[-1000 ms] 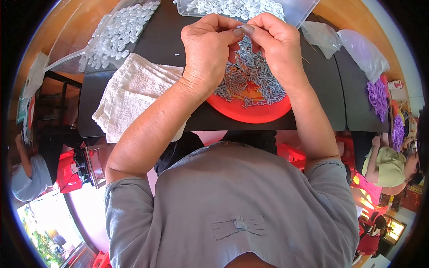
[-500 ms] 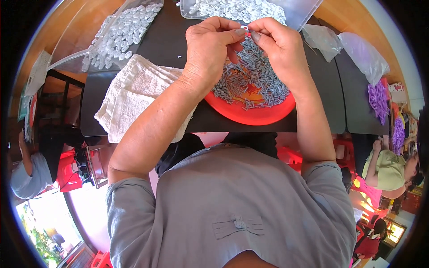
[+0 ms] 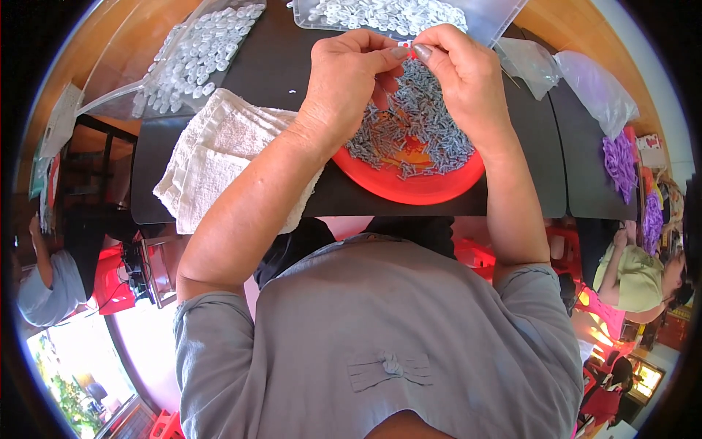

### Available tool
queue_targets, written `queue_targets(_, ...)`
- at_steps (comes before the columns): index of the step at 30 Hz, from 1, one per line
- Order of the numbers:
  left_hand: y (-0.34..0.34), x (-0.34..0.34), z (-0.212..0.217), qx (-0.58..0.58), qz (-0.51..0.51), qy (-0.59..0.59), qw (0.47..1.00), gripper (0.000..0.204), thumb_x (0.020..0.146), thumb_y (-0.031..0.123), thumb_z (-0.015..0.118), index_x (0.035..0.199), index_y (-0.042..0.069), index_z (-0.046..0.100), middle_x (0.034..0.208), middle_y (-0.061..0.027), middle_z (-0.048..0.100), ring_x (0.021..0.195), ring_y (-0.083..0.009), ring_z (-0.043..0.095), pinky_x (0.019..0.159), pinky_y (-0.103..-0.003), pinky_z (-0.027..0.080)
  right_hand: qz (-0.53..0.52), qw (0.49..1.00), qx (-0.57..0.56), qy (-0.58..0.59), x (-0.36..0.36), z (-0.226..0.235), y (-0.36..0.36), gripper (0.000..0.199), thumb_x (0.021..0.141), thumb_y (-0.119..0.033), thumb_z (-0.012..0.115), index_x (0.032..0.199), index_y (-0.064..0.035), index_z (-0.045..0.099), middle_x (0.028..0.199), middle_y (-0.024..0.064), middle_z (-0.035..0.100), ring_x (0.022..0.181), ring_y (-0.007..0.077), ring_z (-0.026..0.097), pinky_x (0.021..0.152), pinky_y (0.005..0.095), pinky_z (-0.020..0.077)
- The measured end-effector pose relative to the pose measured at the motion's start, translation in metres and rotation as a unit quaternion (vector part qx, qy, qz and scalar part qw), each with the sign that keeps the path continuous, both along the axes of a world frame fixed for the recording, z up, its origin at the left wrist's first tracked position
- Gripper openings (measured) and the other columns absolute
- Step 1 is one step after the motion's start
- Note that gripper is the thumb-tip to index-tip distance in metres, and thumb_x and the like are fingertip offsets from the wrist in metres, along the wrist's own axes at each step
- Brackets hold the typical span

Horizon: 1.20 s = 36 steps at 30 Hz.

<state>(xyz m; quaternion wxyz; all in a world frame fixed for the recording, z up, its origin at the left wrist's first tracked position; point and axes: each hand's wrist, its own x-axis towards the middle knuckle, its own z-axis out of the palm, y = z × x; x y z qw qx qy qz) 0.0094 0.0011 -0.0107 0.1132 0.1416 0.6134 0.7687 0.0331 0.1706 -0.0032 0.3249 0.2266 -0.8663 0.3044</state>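
Over the far part of a round red basin [image 3: 417,192], my two hands meet fingertip to fingertip. My left hand [image 3: 342,84] pinches a tiny white-and-red plastic piece [image 3: 404,45] between thumb and forefinger. From the other side, the thumb and forefinger of my right hand [image 3: 468,80] press against the same piece, mostly covering it. Many small grey screw-like pins [image 3: 439,135] lie heaped in the basin below. The ends of my left hand's other fingers curl above them.
A clear bin of white oval pieces [image 3: 387,13] stands beyond my hands; another clear container [image 3: 110,95] with similar pieces is at far left. A folded cream towel [image 3: 212,161] lies under my left forearm. Clear plastic bags [image 3: 596,84] are at right. Two other people sit at the sides.
My right thumb and forefinger have shifted slightly, the thumb up onto the small piece. A dark shaft seen between the fingertips earlier is now hidden. My left hand has barely moved.
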Motion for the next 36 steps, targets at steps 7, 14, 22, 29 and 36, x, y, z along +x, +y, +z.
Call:
queue_targets(7, -0.006, -0.003, 0.005, -0.035, -0.023, 0.004, 0.999, 0.015, 0.09, 0.013, 0.067, 0.089, -0.002, 0.066, 0.071, -0.0047, 0.062, 0.056, -0.0106, 0.056, 0.049, -0.023, 0.043, 0.011, 0.999, -0.03, -0.04, 0.003, 0.0, 0.0, 0.007, 0.091, -0.003, 0.059, 0.097, 0.0004, 0.06, 0.077, 0.0061, 0.064, 0.067, 0.0129, 0.058, 0.061, 0.0271, 0.0457)
queue_targets(14, -0.009, -0.009, 0.004, -0.07, -0.057, 0.016, 0.996, 0.015, 0.089, 0.013, 0.067, 0.091, -0.002, 0.066, 0.072, -0.0047, 0.063, 0.057, -0.01, 0.057, 0.046, -0.023, 0.042, 0.018, 0.999, -0.002, -0.028, 0.001, -0.002, 0.001, 0.008, 0.09, -0.002, 0.059, 0.098, 0.0005, 0.059, 0.081, 0.0085, 0.066, 0.072, 0.0155, 0.062, 0.067, 0.0273, 0.0479)
queue_targets(22, -0.013, -0.013, 0.009, -0.104, -0.048, 0.017, 0.993, 0.015, 0.085, 0.011, 0.071, 0.086, -0.003, 0.067, 0.068, -0.0049, 0.063, 0.051, -0.0091, 0.055, 0.041, -0.023, 0.041, 0.009, 0.999, -0.015, -0.032, 0.001, -0.004, -0.003, 0.006, 0.089, -0.004, 0.061, 0.094, 0.0, 0.06, 0.078, 0.0094, 0.065, 0.071, 0.0173, 0.063, 0.066, 0.0284, 0.0482)
queue_targets(29, -0.012, -0.015, -0.001, -0.09, -0.053, 0.016, 0.994, 0.013, 0.088, 0.01, 0.067, 0.087, -0.003, 0.066, 0.069, -0.0043, 0.062, 0.052, -0.0082, 0.054, 0.04, -0.022, 0.041, 0.005, 0.999, -0.031, -0.032, 0.001, -0.01, -0.008, 0.006, 0.088, -0.003, 0.062, 0.093, 0.0002, 0.06, 0.077, 0.0099, 0.066, 0.07, 0.0178, 0.064, 0.065, 0.0287, 0.049)
queue_targets(36, -0.003, -0.003, -0.004, -0.087, 0.0, 0.006, 0.996, 0.012, 0.092, 0.011, 0.062, 0.089, -0.001, 0.063, 0.068, -0.0024, 0.058, 0.053, -0.0084, 0.051, 0.044, -0.022, 0.038, 0.009, 0.993, -0.099, -0.059, 0.001, -0.014, -0.016, 0.004, 0.087, -0.001, 0.061, 0.091, 0.0, 0.062, 0.069, 0.0034, 0.063, 0.057, 0.008, 0.054, 0.051, 0.0244, 0.0421)
